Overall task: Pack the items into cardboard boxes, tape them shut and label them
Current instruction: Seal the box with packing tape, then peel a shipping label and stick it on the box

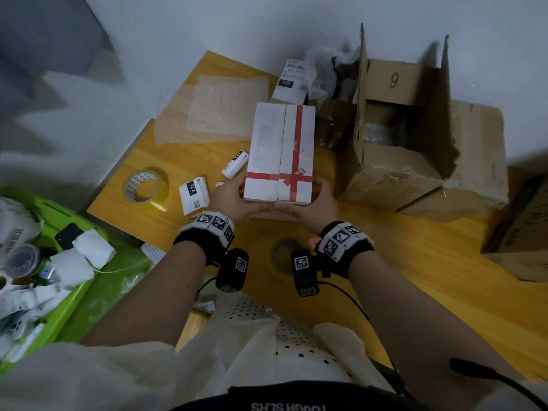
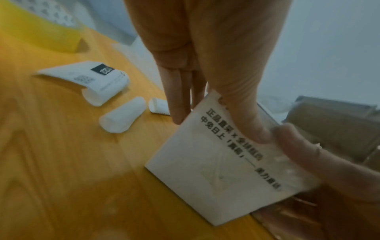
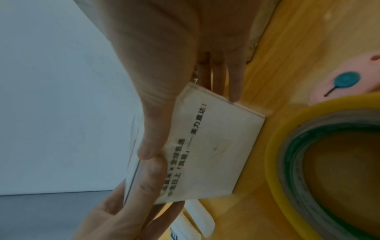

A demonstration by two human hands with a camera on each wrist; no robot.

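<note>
Left hand and right hand clasp near end of white gift box, thumbs on printed end face, fingers along sides. Box above yellow table, long axis pointing away toward open cardboard box.

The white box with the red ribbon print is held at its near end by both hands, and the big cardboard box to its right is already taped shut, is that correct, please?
Not quite. Both hands, left hand and right hand, do hold the white box at its near end, but the cardboard box stands open with its flaps up, as the head view shows.
</note>
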